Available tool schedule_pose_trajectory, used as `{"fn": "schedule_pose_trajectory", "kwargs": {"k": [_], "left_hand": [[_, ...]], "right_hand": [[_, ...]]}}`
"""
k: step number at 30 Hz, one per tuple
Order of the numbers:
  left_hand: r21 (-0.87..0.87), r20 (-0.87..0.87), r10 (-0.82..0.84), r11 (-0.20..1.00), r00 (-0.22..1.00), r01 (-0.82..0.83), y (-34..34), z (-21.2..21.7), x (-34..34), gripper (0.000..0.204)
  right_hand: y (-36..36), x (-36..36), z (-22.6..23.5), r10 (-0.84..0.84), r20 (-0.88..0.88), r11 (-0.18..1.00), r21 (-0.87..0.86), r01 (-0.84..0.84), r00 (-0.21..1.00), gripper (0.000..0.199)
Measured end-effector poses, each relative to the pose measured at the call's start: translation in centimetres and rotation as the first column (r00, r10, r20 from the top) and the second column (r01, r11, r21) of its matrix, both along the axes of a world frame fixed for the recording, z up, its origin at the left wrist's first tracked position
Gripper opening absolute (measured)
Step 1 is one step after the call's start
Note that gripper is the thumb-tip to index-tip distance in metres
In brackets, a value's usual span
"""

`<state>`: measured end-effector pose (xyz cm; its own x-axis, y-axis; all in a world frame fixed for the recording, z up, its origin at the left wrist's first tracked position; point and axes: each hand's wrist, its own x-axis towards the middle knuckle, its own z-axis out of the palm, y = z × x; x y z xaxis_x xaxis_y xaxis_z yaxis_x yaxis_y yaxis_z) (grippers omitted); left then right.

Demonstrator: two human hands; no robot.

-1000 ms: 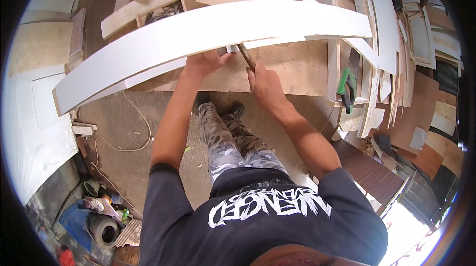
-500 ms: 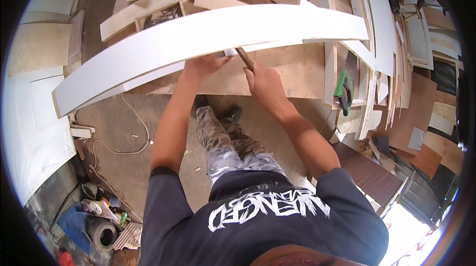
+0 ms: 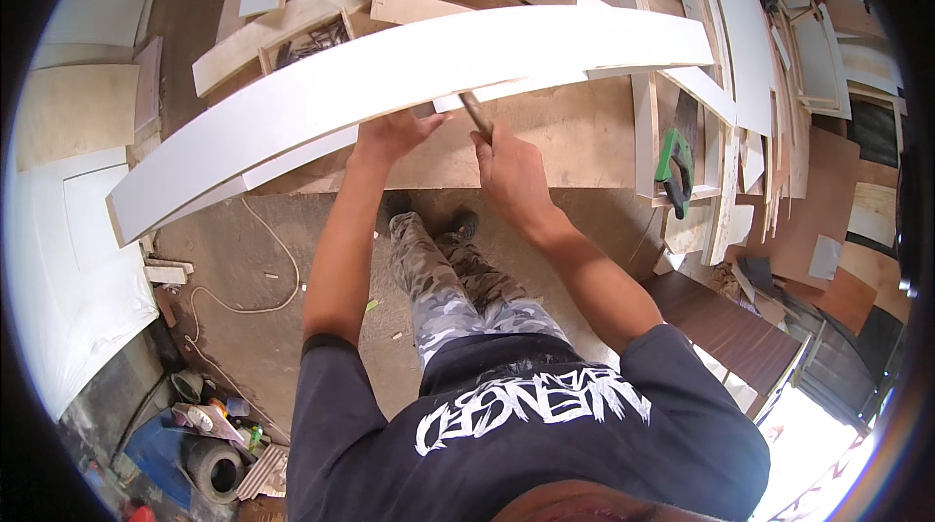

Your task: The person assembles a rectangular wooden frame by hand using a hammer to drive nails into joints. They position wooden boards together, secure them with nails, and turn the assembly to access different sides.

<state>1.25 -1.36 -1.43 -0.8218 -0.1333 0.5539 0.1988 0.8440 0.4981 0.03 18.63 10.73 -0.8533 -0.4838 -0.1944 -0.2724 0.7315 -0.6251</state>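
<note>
A long white board (image 3: 419, 59) with raw wooden edges spans the workbench in front of me, bowed by the lens. My left hand (image 3: 390, 137) is at its near edge, thumb stretched to the right and fingers hidden beneath the board; it appears to grip the board there. My right hand (image 3: 513, 171) is closed around a wooden tool handle (image 3: 474, 115), its thumb along the shaft. The far end of this tool passes under the board, so its head is hidden. Below the long board, a second white strip (image 3: 302, 154) shows in part.
The brown bench top (image 3: 565, 137) carries offcuts and a small box of dark nails or screws (image 3: 317, 40). At right a green-handled saw (image 3: 675, 171) rests by a wooden frame (image 3: 643, 132). A cord (image 3: 243, 308) lies on the floor; a tyre (image 3: 214, 468) sits lower left.
The view has shifted slightly. My right hand and the tool handle have moved a little left relative to the board. My left hand stays at the board's near edge.
</note>
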Motion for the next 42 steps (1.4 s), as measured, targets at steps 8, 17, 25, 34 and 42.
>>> {"fn": "schedule_pose_trajectory", "kwargs": {"k": [8,17,25,34,42], "left_hand": [[-0.064,0.105,0.036,0.998,0.994,-0.029,-0.4,-0.1,0.1,0.073],[-0.117,0.185,0.07,0.992,0.98,-0.048,0.9,2.0,0.0,0.069],[-0.194,0.042,0.07,0.979,0.997,-0.061,0.6,0.9,-0.1,0.07],[-0.204,-0.009,0.088,0.975,0.996,-0.088,0.9,-1.8,-0.5,0.068],[-0.255,0.115,0.126,0.963,0.985,-0.093,1.2,-1.0,-0.4,0.066]], "right_hand": [[0.5,-0.1,-2.2,0.061,-0.012,0.994,0.089,-0.06,0.998,0.026],[3.8,0.6,1.6,-0.159,0.135,0.986,-0.022,0.164,0.978,0.028],[5.8,-3.0,3.7,-0.207,-0.108,0.978,0.012,0.21,0.972,0.03],[6.0,-4.5,1.0,-0.149,-0.089,0.975,0.153,0.162,0.985,0.035],[6.3,-4.2,-0.7,-0.016,-0.193,0.956,0.284,0.071,0.981,0.029]]}}
